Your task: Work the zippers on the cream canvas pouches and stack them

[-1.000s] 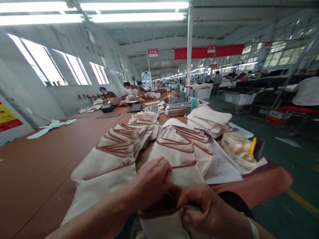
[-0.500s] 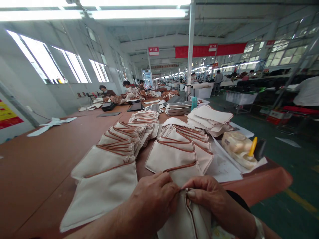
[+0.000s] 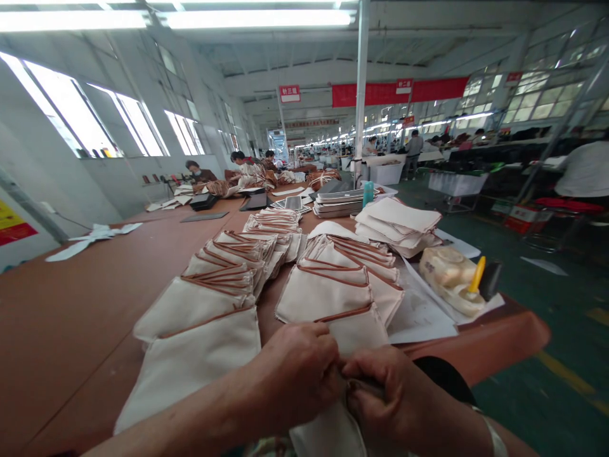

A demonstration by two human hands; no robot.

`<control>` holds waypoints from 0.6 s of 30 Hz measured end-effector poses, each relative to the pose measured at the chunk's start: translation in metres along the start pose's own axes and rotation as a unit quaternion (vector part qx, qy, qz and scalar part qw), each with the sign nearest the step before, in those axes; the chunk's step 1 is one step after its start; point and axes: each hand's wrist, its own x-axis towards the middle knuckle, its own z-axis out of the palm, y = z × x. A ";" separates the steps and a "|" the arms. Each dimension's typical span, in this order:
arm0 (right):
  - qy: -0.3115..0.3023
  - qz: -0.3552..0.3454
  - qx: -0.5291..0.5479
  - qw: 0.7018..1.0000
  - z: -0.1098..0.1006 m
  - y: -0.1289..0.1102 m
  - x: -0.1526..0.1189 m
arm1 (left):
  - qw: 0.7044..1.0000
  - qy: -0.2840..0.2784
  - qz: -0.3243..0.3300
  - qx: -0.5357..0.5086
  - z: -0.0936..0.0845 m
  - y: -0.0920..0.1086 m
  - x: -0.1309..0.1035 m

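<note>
At the front edge of the table, my left hand (image 3: 299, 368) and my right hand (image 3: 380, 393) are side by side, both closed on one cream fabric piece (image 3: 328, 431) with brown edging. Its top edge is pinched between them, and the rest hangs down below, partly hidden by my fingers. Just beyond my hands lies a fanned row of similar cream pieces (image 3: 328, 295) with brown piped edges. A second overlapping row (image 3: 200, 355) runs along the left of it, near my left forearm.
The brown-covered table (image 3: 85, 317) stretches away to the left. On the right are a stack of cream panels (image 3: 399, 219), a plastic bag (image 3: 445, 270) with a yellow-handled tool (image 3: 477, 274), and white sheets (image 3: 423, 324). A metal post (image 3: 360, 95) rises behind. Several people sit or stand farther back.
My right hand has turned and curled more tightly over the piece's edge. The held piece has swung left and sits lower. The whole view has shifted slightly.
</note>
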 end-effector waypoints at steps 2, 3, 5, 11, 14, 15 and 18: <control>-0.010 -0.024 -0.043 0.999 -0.002 -0.002 -0.001 | 0.998 -0.016 -0.001 -0.056 -0.003 -0.003 0.004; -0.011 -0.017 -0.038 0.999 -0.004 -0.002 -0.002 | 0.994 -0.022 -0.013 -0.108 -0.003 -0.004 0.005; -0.009 0.029 0.029 0.999 -0.008 0.001 -0.003 | 0.966 -0.039 -0.062 -0.247 -0.001 -0.008 0.005; 0.018 0.101 0.241 0.965 -0.013 0.013 -0.008 | 0.843 -0.113 -0.198 -0.488 0.005 -0.015 0.003; 0.019 0.111 0.267 0.957 -0.012 0.012 -0.008 | 0.850 -0.111 -0.196 -0.476 0.000 -0.010 0.003; 0.019 0.108 0.265 0.958 -0.012 0.011 -0.008 | 0.852 -0.108 -0.188 -0.477 -0.002 -0.007 0.002; 0.013 0.099 0.250 0.963 -0.012 0.010 -0.008 | 0.855 -0.096 -0.162 -0.484 -0.008 -0.001 0.001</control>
